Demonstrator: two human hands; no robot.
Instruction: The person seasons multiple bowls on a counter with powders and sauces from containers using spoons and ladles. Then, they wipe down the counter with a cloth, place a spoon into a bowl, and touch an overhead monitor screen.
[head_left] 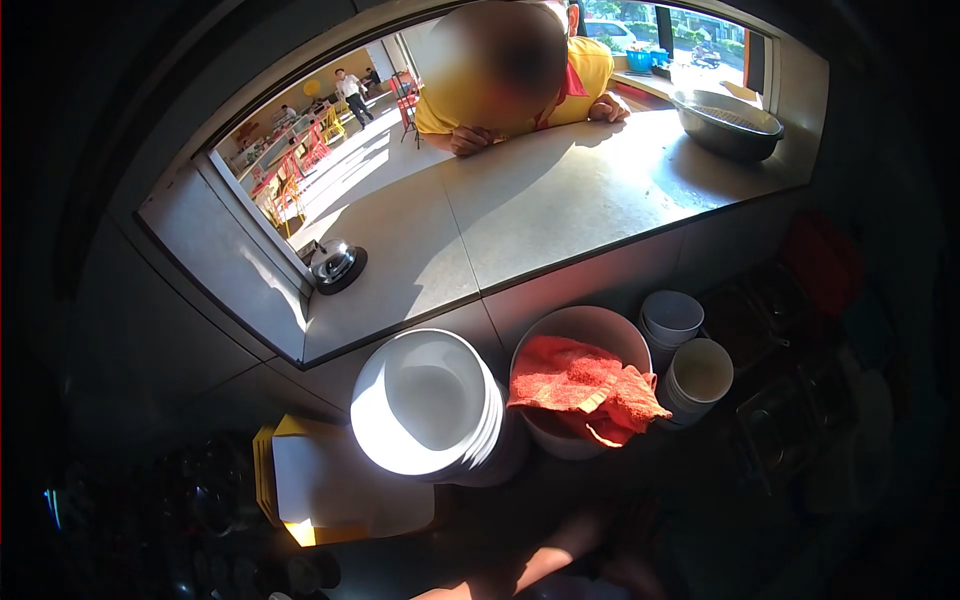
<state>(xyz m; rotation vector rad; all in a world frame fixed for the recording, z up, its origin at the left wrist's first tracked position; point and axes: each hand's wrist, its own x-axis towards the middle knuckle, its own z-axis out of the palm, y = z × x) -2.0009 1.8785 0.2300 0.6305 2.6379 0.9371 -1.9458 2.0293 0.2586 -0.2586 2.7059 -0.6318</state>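
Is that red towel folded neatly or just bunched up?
Bunched up: the red towel lies in uneven creases across the round container, one end over its rim.

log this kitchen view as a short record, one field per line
counter: call bell at left, metal bowl at right
across counter: person in yellow leaning in
bowls: stacked white bowls, partly sunlit
cloth: red cloth lying across a pale tub
cups: two stacks, right of the tub
own arm: sunlit forearm near bottom edge; hand lost in shadow
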